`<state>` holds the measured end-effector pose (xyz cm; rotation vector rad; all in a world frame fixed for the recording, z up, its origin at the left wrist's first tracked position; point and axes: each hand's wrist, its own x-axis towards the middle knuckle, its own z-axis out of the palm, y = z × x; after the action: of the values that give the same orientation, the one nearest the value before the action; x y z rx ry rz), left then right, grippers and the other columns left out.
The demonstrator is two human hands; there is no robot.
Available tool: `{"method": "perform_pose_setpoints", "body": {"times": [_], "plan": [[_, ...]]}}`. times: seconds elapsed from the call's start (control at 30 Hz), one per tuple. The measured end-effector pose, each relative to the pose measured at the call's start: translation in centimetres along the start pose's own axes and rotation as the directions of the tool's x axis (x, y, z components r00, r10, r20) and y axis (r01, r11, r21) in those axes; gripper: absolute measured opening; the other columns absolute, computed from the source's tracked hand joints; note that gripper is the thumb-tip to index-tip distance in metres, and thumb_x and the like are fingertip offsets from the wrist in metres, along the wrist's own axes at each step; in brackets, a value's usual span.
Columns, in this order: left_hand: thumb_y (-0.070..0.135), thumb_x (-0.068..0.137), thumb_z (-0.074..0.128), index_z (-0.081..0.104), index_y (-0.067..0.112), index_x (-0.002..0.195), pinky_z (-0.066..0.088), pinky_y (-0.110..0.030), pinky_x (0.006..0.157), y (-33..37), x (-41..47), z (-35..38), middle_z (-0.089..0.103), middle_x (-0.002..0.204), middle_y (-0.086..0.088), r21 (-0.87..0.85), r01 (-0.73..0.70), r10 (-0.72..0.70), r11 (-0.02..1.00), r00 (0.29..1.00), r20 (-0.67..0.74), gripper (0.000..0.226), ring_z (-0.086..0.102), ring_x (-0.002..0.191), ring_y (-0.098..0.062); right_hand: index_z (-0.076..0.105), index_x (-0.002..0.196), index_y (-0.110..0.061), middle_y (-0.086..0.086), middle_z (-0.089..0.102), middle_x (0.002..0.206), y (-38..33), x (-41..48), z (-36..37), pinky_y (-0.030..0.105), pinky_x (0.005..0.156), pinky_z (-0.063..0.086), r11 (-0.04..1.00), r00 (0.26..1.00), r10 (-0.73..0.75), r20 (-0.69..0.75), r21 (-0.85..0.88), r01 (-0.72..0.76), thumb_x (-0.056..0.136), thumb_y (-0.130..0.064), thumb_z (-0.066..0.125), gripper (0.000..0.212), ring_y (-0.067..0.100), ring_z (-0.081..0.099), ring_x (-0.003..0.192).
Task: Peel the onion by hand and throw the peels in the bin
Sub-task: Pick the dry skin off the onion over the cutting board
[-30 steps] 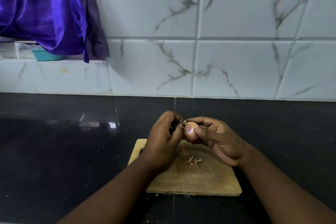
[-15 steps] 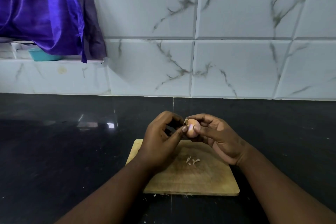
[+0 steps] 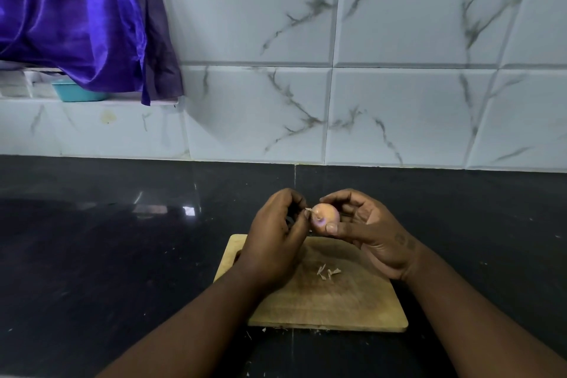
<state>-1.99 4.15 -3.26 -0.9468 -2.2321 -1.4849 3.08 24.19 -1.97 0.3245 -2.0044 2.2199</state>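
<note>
A small pinkish onion [image 3: 326,213] is held above the far edge of a wooden cutting board [image 3: 337,301]. My right hand [image 3: 372,230] grips it between thumb and fingers. My left hand [image 3: 276,239] is beside it on the left, its fingertips pinching a small flake of dry peel [image 3: 308,209] at the onion's tip. A few loose peel scraps [image 3: 327,271] lie on the board below. No bin is in view.
The board sits on a black stone counter [image 3: 107,255] against a white marbled tile wall [image 3: 383,101]. At upper left a purple curtain [image 3: 76,15] hangs over a ledge with a teal container [image 3: 76,94]. Tiny peel bits [image 3: 264,330] lie by the board's front edge.
My left fingers have shifted from covering the onion's tip to pinching a peel flake at its left end. The onion is turned so that more of it shows.
</note>
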Motion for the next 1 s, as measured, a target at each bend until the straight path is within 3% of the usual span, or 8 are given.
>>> {"method": "perform_pose_setpoints", "body": {"times": [0.1, 0.23, 0.33, 0.43, 0.7, 0.9, 1.0], "plan": [[0.014, 0.105, 0.059, 0.060, 0.028, 0.095, 0.055, -0.037, 0.070, -0.08, 0.00, -0.25, 0.063, 0.092, 0.007, -0.056, 0.028, -0.027, 0.998, 1.000, 0.011, 0.017, 0.059, 0.082, -0.011, 0.071, 0.119, -0.008, 0.019, 0.074, 0.120, -0.21, 0.04, -0.14, 0.038, 0.091, 0.062, 0.998, 1.000, 0.007, -0.016, 0.061, -0.006, 0.075, 0.003, 0.079, 0.046, 0.030, 0.072, 0.109], [0.021, 0.100, 0.057, 0.060, 0.031, 0.083, 0.048, -0.041, 0.064, 0.09, -0.24, -0.32, 0.061, 0.078, 0.008, 0.016, -0.048, 0.046, 0.999, 0.995, 0.089, 0.020, 0.057, 0.072, -0.012, 0.072, 0.119, -0.007, 0.018, 0.075, 0.119, -0.31, 0.01, -0.20, 0.035, 0.088, 0.063, 0.996, 1.000, 0.016, -0.022, 0.084, -0.014, 0.076, 0.003, 0.076, 0.044, 0.029, 0.073, 0.108], [0.036, 0.096, 0.057, 0.061, 0.031, 0.076, 0.048, -0.044, 0.061, 0.08, -0.25, -0.39, 0.058, 0.072, 0.007, 0.080, -0.078, 0.073, 0.994, 0.995, 0.061, 0.021, 0.056, 0.069, -0.013, 0.070, 0.123, -0.006, 0.021, 0.073, 0.123, -0.20, -0.01, -0.24, 0.038, 0.094, 0.061, 0.999, 1.000, 0.015, -0.014, 0.047, -0.015, 0.079, 0.005, 0.078, 0.046, 0.034, 0.072, 0.114], [0.046, 0.094, 0.061, 0.060, 0.031, 0.081, 0.048, -0.041, 0.060, 0.33, -0.33, -0.46, 0.057, 0.075, 0.010, 0.104, -0.114, 0.111, 0.988, 0.993, 0.034, 0.020, 0.056, 0.071, -0.012, 0.070, 0.123, -0.005, 0.022, 0.072, 0.124, -0.05, -0.02, -0.16, 0.044, 0.102, 0.058, 1.000, 1.000, 0.006, -0.019, -0.002, -0.006, 0.078, 0.004, 0.079, 0.047, 0.039, 0.069, 0.120], [0.027, 0.099, 0.065, 0.054, 0.031, 0.090, 0.042, -0.031, 0.061, 0.50, -0.57, -0.17, 0.057, 0.083, 0.011, 0.154, -0.112, 0.102, 0.982, 0.992, 0.073, 0.016, 0.053, 0.074, -0.010, 0.069, 0.120, -0.004, 0.021, 0.074, 0.120, -0.15, -0.06, 0.17, 0.036, 0.092, 0.061, 0.999, 1.000, -0.012, -0.015, -0.032, 0.011, 0.071, 0.002, 0.083, 0.051, 0.031, 0.073, 0.108], [0.033, 0.099, 0.055, 0.051, 0.029, 0.091, 0.048, -0.045, 0.065, 0.70, -0.51, -0.11, 0.057, 0.086, 0.007, 0.109, -0.065, 0.057, 0.992, 0.995, 0.076, 0.010, 0.054, 0.077, -0.016, 0.068, 0.121, -0.002, 0.021, 0.074, 0.120, -0.16, -0.10, 0.21, 0.037, 0.094, 0.061, 0.999, 1.000, -0.021, 0.000, -0.036, 0.021, 0.073, 0.005, 0.081, 0.050, 0.031, 0.072, 0.108], [0.026, 0.101, 0.056, 0.050, 0.027, 0.088, 0.047, -0.047, 0.065, 0.40, -0.35, -0.18, 0.057, 0.082, 0.005, 0.100, -0.006, 0.004, 0.995, 1.000, 0.020, 0.014, 0.054, 0.075, -0.017, 0.069, 0.121, -0.004, 0.023, 0.072, 0.123, -0.08, -0.04, 0.05, 0.040, 0.098, 0.060, 1.000, 1.000, -0.016, 0.014, -0.014, 0.016, 0.076, 0.008, 0.082, 0.049, 0.033, 0.071, 0.111]]}}
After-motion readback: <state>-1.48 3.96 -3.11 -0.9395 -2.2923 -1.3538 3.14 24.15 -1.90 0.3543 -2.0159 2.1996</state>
